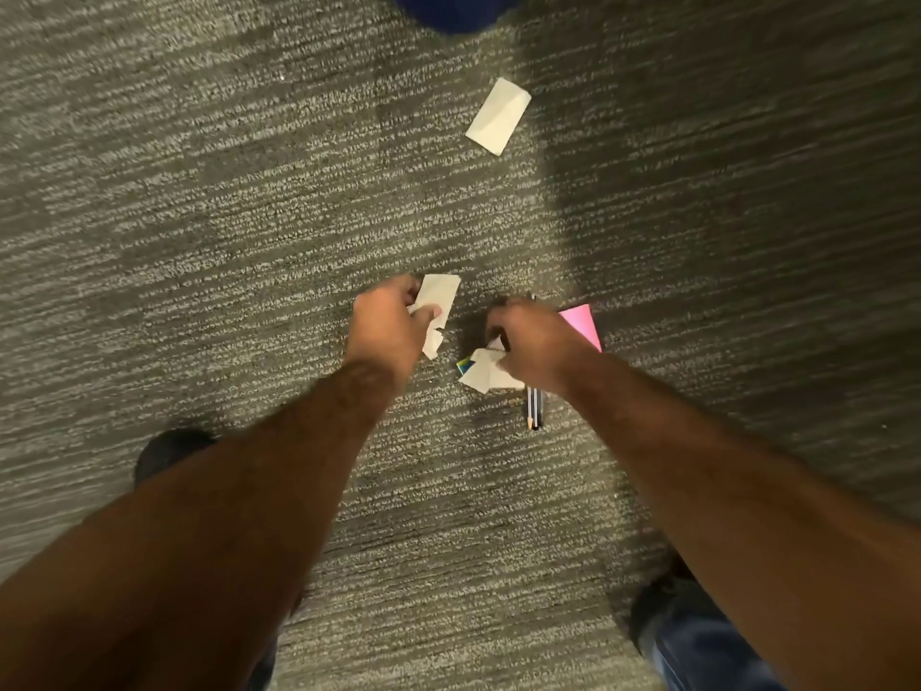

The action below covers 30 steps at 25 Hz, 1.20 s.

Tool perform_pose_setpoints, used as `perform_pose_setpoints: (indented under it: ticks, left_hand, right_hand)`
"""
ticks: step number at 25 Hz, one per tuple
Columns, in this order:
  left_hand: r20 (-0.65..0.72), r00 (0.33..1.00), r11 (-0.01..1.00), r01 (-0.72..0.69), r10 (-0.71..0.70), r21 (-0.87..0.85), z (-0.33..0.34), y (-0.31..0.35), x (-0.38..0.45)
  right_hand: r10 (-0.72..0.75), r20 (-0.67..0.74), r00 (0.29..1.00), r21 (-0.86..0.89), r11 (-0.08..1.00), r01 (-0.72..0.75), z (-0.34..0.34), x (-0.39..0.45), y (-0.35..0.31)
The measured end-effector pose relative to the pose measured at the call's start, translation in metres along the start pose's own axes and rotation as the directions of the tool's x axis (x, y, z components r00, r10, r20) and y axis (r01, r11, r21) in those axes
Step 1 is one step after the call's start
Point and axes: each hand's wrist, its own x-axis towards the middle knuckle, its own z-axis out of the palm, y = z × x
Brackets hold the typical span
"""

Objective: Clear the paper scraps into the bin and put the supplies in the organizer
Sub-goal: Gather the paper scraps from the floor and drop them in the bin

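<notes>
Two hands: both reach down over the grey carpet (199, 241), bare forearms stretched out from the bottom corners.
Left hand (386, 324): fingers closed, thumb pinching white paper scraps (438, 304), which stick out to its right, clear of the floor as far as can be told.
Right hand (536, 336): curled over a small pile; whether it grips anything cannot be told.
Pile under right hand: white torn scrap (486, 374) with a blue-green corner beside it, two pencils (533, 408) lying side by side, tips toward the viewer, partly hidden by the hand.
Pink sticky pad (583, 324): just right of the right hand, partly covered by it.
Loose scrap (498, 116): a white folded piece, alone, well beyond both hands.
Blue object (451, 10): at the top edge, cut off and blurred.
Shoes: dark toe (167, 453) beside the left forearm; another (658, 605) near the right forearm, with blue denim.
</notes>
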Motion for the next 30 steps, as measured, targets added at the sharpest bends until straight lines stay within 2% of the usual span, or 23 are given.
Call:
perform_pose_setpoints:
  ticks: [2,5,7,9,11,14,15,17,20,24,26,28,30]
  left_hand:
    - [-0.027,0.999,1.0,0.018,-0.018,0.01,-0.003,0.003,0.008]
    - [-0.031,0.999,1.0,0.007,-0.007,0.013,-0.009,0.009,0.022]
    - [-0.022,1.0,1.0,-0.011,0.012,0.023,-0.013,0.017,0.03]
    - [-0.052,0.998,0.996,-0.038,0.043,0.084,-0.021,0.027,0.041]
    - [-0.084,0.994,0.99,-0.059,0.07,0.126,-0.03,0.039,0.056]
    - [-0.078,0.991,0.985,-0.092,0.104,0.144,-0.047,0.06,0.079]
    - [-0.072,0.991,0.983,-0.103,0.115,0.15,-0.051,0.066,0.084]
    - [-0.059,0.99,0.982,-0.115,0.125,0.148,-0.058,0.075,0.092]
    - [-0.048,0.989,0.982,-0.13,0.138,0.138,-0.062,0.081,0.097]
    - [-0.061,0.988,0.981,-0.134,0.144,0.141,-0.062,0.075,0.101]
    - [-0.059,0.988,0.982,-0.135,0.144,0.134,-0.06,0.071,0.1]
    - [-0.055,0.987,0.983,-0.141,0.149,0.122,-0.061,0.067,0.098]
    - [-0.034,0.989,0.986,-0.139,0.142,0.088,-0.065,0.066,0.093]
  right_hand:
    - [0.07,0.006,0.998,0.134,0.989,-0.07,-0.016,0.006,0.008]
    - [0.137,0.033,0.99,0.42,0.897,-0.138,-0.047,0.02,0.02]
    - [0.181,-0.039,0.983,0.547,0.827,-0.131,-0.07,0.034,0.026]
    - [0.222,-0.108,0.969,0.595,0.796,-0.116,-0.092,0.052,0.029]
    - [0.233,-0.152,0.961,0.525,0.842,-0.121,-0.113,0.075,0.029]
    - [0.152,-0.318,0.936,0.129,0.985,-0.117,-0.145,0.114,0.023]
    - [0.114,-0.348,0.931,0.014,0.993,-0.116,-0.153,0.125,0.019]
    - [0.098,-0.33,0.939,-0.07,0.989,-0.127,-0.164,0.142,0.01]
    - [0.103,-0.288,0.952,-0.075,0.989,-0.129,-0.169,0.155,-0.004]
    - [0.018,-0.326,0.945,-0.175,0.981,-0.079,-0.163,0.157,-0.016]
    - [0.021,-0.362,0.932,-0.166,0.982,-0.086,-0.155,0.15,-0.017]
    - [0.119,-0.415,0.902,-0.012,0.991,-0.136,-0.147,0.141,-0.017]
    - [0.218,-0.408,0.886,0.195,0.969,-0.149,-0.14,0.129,-0.015]
